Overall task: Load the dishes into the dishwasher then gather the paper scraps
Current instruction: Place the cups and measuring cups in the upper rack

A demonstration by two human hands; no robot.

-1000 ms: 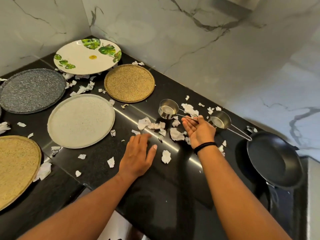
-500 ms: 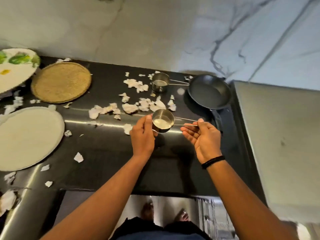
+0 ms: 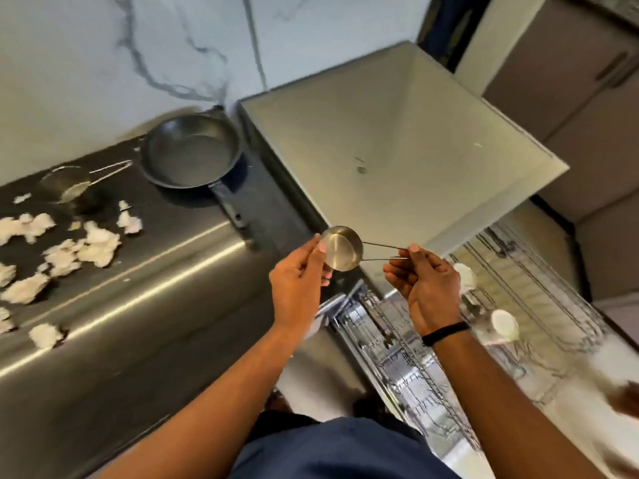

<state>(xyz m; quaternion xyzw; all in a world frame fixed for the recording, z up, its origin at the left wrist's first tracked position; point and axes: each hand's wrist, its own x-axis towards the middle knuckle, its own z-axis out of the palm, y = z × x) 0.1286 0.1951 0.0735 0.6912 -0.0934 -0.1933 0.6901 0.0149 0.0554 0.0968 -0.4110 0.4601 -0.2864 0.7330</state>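
A small steel measuring cup [image 3: 340, 248] with a wire handle is held in the air past the right end of the black counter [image 3: 145, 326]. My left hand [image 3: 299, 280] grips the cup's bowl with thumb and fingers. My right hand [image 3: 423, 281] pinches the end of its wire handle. Below and to the right the dishwasher rack [image 3: 539, 305] stands pulled out, with white cups [image 3: 505, 324] in it. A second steel measuring cup [image 3: 67, 184] and a black frying pan [image 3: 192, 153] stay on the counter. White paper scraps [image 3: 86, 248] lie scattered at the left.
A tall pale grey cabinet block [image 3: 397, 140] rises just right of the counter, behind my hands. Marble wall [image 3: 138, 63] backs the counter. Grey cupboard doors [image 3: 570, 81] stand at the far right.
My view has swung right from the plates toward the dishwasher. The measuring cup went from the counter into both hands and has travelled right, past the counter's end.
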